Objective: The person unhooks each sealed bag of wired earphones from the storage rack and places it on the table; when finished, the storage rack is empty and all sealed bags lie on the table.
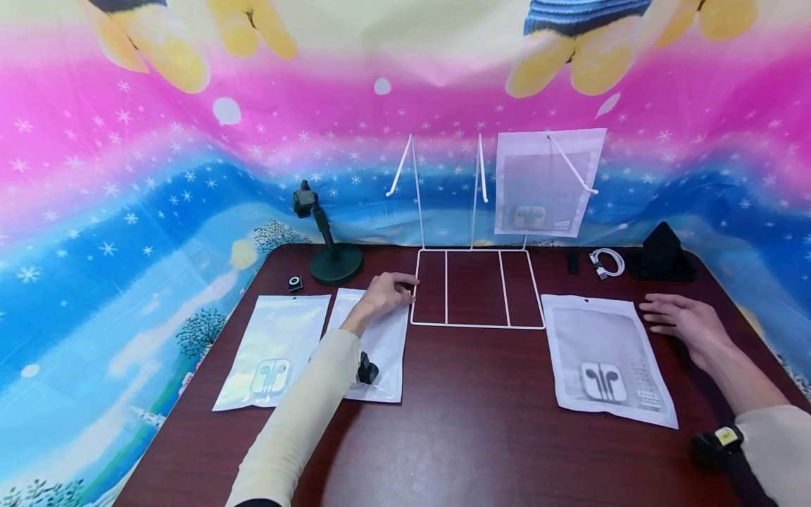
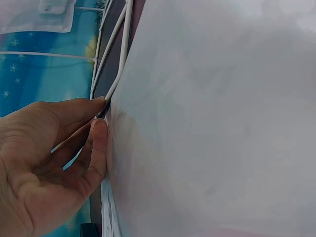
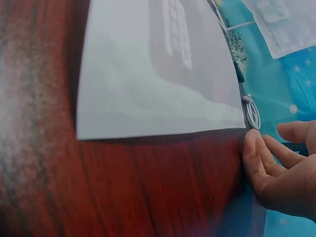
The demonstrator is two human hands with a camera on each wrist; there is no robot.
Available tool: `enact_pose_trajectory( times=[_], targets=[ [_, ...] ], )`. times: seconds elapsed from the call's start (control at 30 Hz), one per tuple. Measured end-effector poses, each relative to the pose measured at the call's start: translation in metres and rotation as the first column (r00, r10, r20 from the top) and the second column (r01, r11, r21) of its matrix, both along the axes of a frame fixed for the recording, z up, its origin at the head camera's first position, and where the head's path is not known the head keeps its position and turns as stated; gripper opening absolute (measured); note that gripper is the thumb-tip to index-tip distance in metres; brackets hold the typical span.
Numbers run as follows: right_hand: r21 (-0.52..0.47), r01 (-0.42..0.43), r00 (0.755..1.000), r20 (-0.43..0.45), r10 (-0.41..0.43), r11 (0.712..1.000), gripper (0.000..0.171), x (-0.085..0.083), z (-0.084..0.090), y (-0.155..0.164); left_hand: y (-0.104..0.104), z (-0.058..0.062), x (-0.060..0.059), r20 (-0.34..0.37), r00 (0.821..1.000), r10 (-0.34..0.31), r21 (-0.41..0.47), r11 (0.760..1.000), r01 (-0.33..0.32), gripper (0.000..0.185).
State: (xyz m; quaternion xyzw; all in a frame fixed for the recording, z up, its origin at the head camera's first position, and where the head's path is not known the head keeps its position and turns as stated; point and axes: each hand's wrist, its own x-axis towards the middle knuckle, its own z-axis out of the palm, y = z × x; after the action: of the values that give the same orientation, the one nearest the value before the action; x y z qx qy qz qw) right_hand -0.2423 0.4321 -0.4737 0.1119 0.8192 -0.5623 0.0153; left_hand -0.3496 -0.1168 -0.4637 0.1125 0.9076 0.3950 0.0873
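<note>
My left hand [image 1: 383, 294] touches the left rail of a white wire display rack [image 1: 478, 327]; its thumb and fingertips stand a little apart there. Beneath that hand and forearm lies a white zip pouch [image 1: 388, 352], partly hidden, its surface filling much of the left wrist view. Farther left lies another white pouch [image 1: 279, 345] showing earphones in a case. My right hand [image 1: 690, 324] hovers or rests just right of a third pouch [image 1: 592, 338] with earphones, its fingers loosely extended and holding nothing. A similar pouch [image 1: 538, 183] hangs on the rack's right hook.
A black stand [image 1: 336, 262] and a small dark clip-on device [image 1: 295, 283] sit at the back left. Along the back right are a small black item [image 1: 573, 263], a coiled white cable [image 1: 610, 263] and a black holder [image 1: 662, 257]. A printed cloth surrounds the table.
</note>
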Motion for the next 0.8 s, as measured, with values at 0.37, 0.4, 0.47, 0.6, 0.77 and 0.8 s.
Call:
enact_pose_trajectory(
  times=[0.37,0.4,0.47,0.6,0.77,0.8],
  targets=[
    [-0.414,-0.108,0.987,-0.155,0.046,0.904,0.018,-0.011,0.023,-0.012,-0.001,-0.001,0.001,-0.003,1.000,-0.002,0.001,1.000,0.002,0.039],
    [-0.443,-0.113,0.985,-0.168,0.042,0.889,0.018,-0.013,0.028,-0.014,-0.002,-0.001,0.001,-0.004,1.000,-0.002,0.000,1.000,0.002,0.039],
    [-0.487,-0.118,0.981,-0.191,0.026,0.865,0.020,-0.019,0.036,-0.019,-0.003,-0.001,0.001,-0.009,1.000,-0.003,0.002,1.000,0.003,0.040],
    [-0.542,-0.106,0.976,-0.217,-0.017,0.834,0.024,-0.032,0.053,-0.029,-0.003,-0.001,0.000,-0.012,1.000,-0.012,0.009,1.000,0.012,0.041],
    [-0.535,-0.116,0.964,-0.262,-0.034,0.837,0.039,-0.046,0.072,-0.040,-0.001,-0.001,0.001,-0.010,1.000,-0.014,0.015,1.000,0.014,0.040],
    [-0.518,-0.113,0.962,-0.269,-0.037,0.848,0.043,-0.049,0.076,-0.042,-0.001,-0.001,0.001,-0.010,1.000,-0.013,0.013,1.000,0.014,0.040]
  ],
)
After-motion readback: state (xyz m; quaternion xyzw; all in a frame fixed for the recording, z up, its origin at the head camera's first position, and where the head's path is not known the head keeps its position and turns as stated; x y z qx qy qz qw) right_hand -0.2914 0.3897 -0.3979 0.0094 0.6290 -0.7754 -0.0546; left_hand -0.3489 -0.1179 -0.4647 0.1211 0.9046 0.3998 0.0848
